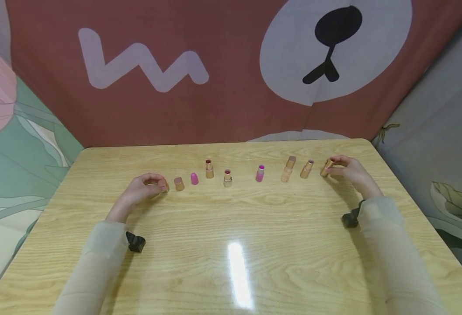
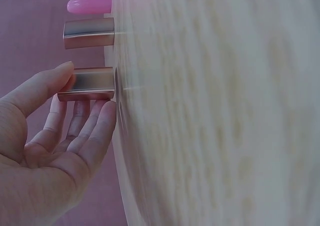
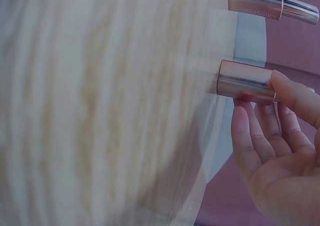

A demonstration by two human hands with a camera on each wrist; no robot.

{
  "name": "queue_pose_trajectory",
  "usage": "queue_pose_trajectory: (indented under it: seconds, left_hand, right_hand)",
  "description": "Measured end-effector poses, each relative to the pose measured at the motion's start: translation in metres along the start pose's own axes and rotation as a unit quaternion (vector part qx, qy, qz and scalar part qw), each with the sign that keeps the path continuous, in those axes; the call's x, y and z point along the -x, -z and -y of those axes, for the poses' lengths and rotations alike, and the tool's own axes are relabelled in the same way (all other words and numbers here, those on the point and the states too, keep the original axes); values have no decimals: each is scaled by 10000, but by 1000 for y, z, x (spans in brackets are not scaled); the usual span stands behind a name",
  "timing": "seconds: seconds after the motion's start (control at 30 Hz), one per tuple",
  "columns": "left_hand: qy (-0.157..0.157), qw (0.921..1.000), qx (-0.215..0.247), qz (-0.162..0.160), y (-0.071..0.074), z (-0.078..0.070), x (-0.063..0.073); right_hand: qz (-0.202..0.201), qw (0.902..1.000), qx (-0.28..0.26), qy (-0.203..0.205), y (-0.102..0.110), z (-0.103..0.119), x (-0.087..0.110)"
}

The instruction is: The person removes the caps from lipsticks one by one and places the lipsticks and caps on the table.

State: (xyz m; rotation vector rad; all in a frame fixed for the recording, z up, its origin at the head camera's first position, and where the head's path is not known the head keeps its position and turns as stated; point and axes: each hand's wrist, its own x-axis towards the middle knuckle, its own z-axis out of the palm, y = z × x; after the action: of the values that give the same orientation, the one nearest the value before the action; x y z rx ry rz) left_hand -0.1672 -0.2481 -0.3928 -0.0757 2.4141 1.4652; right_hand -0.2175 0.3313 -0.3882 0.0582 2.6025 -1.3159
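Note:
At the left end of a row of lipstick parts, my left hand (image 1: 142,189) pinches a rose-gold lipstick cap (image 2: 90,82) between thumb and fingers. The cap stands upright, its lower end right at the tabletop. Beside it are another rose-gold cap (image 1: 179,184) and a rounded pink cap (image 1: 194,178). At the right end, my right hand (image 1: 350,173) pinches the upper part of a rose-gold lipstick tube (image 3: 245,80), its base close to the table. My fingers partly hide its top. The nearest neighbour is an uncapped lipstick tube (image 1: 307,169) with a silver inner sleeve.
Between the hands stand two uncapped lipsticks, one gold (image 1: 209,169) and one with a clear base (image 1: 227,179). Further right are a magenta lipstick tube (image 1: 260,173) and a tall lipstick (image 1: 288,169) with a rose-gold top. A patterned curtain (image 1: 231,118) hangs behind the wooden table (image 1: 199,253).

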Motion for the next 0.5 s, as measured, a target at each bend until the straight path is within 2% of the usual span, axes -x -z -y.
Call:
queue_pose_trajectory:
  seconds: [0.3, 0.5]
  left_hand:
    - [1, 9998, 190, 62, 0, 0, -1]
    - [24, 9998, 191, 97, 0, 1, -1]
  right_hand:
    - [115, 9997, -162, -119, 3, -4, -2]
    - [225, 9995, -17, -200, 4, -3, 0]
